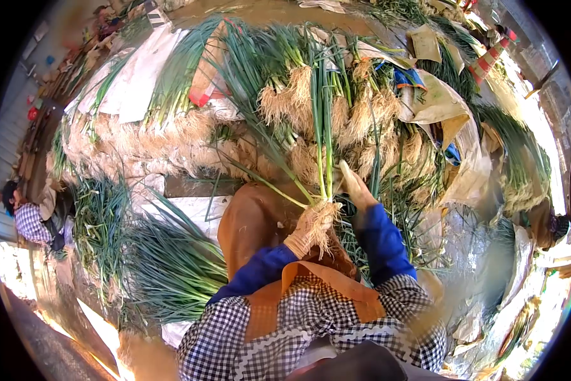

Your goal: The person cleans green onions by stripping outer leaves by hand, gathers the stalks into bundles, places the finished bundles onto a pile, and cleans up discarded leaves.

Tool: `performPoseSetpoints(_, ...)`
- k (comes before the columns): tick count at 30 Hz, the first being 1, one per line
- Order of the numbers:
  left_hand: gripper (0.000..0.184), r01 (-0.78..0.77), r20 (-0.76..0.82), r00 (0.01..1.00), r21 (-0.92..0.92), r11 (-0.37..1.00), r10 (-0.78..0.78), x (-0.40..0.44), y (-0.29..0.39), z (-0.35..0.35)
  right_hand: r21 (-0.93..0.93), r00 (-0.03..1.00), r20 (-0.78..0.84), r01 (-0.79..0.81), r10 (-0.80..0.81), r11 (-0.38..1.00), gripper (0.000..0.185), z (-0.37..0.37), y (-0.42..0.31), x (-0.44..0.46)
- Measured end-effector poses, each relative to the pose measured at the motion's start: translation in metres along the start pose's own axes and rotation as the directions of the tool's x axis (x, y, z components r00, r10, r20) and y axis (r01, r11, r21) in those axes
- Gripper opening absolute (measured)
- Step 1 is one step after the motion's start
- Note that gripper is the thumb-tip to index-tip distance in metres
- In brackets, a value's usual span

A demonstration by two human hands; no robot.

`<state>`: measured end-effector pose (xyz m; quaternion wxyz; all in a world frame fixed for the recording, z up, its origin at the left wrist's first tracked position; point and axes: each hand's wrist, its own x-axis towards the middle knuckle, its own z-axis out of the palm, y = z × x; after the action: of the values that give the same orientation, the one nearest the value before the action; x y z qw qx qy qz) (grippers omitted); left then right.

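Note:
My left hand, in a pale glove, is closed around the root end of a few green onions. Their pale, stringy roots hang out below the fingers, while the long green leaves point away from me, one or two splayed to the left. Just to the right of the stalks is my right hand, its visible fingers stretched toward them; whether it touches a leaf I cannot make out. Beneath both hands spreads a brown apron over my lap.
Beyond my lap lie stacked green onions with bushy roots and another long row under sheets. A leafy pile rests at my left. Another person sits far left. A striped cone stands at the upper right.

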<state>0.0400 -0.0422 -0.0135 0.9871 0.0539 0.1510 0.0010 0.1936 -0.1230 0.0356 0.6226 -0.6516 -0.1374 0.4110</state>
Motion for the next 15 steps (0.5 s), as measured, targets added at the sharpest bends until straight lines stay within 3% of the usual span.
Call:
performPoseSetpoints(1, 0.019, 0.001, 0.010, 1.000, 0.007, 1.000, -0.001, -0.001, 0.000, 0.002, 0.037, 0.997, -0.054, 0.063, -0.061, 0.997, 0.038, 0.025, -0.012, 0.008)
performPoseSetpoints(2, 0.019, -0.042, -0.105, 0.993, 0.106, 0.993, 0.053, -0.003, -0.001, 0.007, 0.072, 0.987, -0.109, 0.127, -0.119, 0.989, 0.038, 0.040, -0.022, 0.015)
performPoseSetpoints(3, 0.019, -0.072, -0.069, 0.994, 0.098, 0.993, 0.079, -0.003, -0.001, 0.003, 0.115, 0.993, -0.040, 0.118, -0.114, 0.986, 0.038, 0.033, 0.014, 0.053)
performPoseSetpoints(4, 0.019, -0.098, -0.038, 0.994, 0.086, 0.991, 0.101, -0.003, -0.001, -0.005, 0.199, 0.972, -0.072, 0.232, -0.222, 0.952, 0.036, 0.037, 0.025, 0.060)
performPoseSetpoints(5, 0.019, -0.100, -0.043, 0.994, 0.084, 0.991, 0.104, -0.001, -0.002, -0.012, 0.337, 0.984, -0.071, 0.179, -0.165, 0.924, 0.035, 0.040, 0.029, 0.054)
performPoseSetpoints(6, 0.019, -0.054, 0.063, 0.996, -0.034, 0.998, 0.056, 0.004, -0.002, -0.019, 0.465, 0.992, -0.066, 0.128, -0.109, 0.876, 0.034, 0.042, 0.032, 0.048)
performPoseSetpoints(7, 0.019, 0.008, 0.169, 0.985, -0.152, 0.988, 0.018, 0.006, -0.006, -0.024, 0.462, 0.992, -0.069, 0.122, -0.101, 0.879, 0.034, 0.049, 0.027, 0.037)
performPoseSetpoints(9, 0.018, 0.012, 0.163, 0.987, -0.149, 0.989, 0.013, 0.011, -0.010, -0.035, 0.629, 0.975, -0.222, 0.139, 0.006, 0.765, 0.035, 0.063, 0.017, 0.016)
performPoseSetpoints(10, 0.016, 0.008, 0.161, 0.987, -0.138, 0.990, 0.014, 0.013, -0.010, -0.037, 0.444, 0.934, -0.330, 0.281, -0.136, 0.851, 0.034, 0.064, 0.020, 0.005)
performPoseSetpoints(11, 0.016, -0.070, 0.131, 0.986, -0.207, 0.976, 0.098, 0.010, -0.010, -0.029, 0.027, 0.907, -0.245, 0.359, -0.342, 0.933, 0.033, 0.053, 0.031, -0.010)
performPoseSetpoints(13, 0.016, -0.109, 0.126, 0.983, -0.165, 0.980, 0.131, 0.010, 0.003, -0.025, -0.228, 0.955, -0.032, 0.281, -0.296, 0.932, 0.035, 0.008, 0.063, -0.043)
performPoseSetpoints(14, 0.015, -0.106, 0.145, 0.981, -0.159, 0.982, 0.129, 0.012, 0.007, -0.026, -0.083, 0.995, 0.047, 0.096, -0.092, 0.992, 0.039, -0.018, 0.079, -0.058)
performPoseSetpoints(15, 0.015, -0.096, 0.195, 0.970, -0.250, 0.963, 0.147, 0.012, 0.011, -0.022, -0.103, 0.991, -0.125, -0.067, 0.054, 0.992, 0.041, -0.035, 0.075, -0.080)
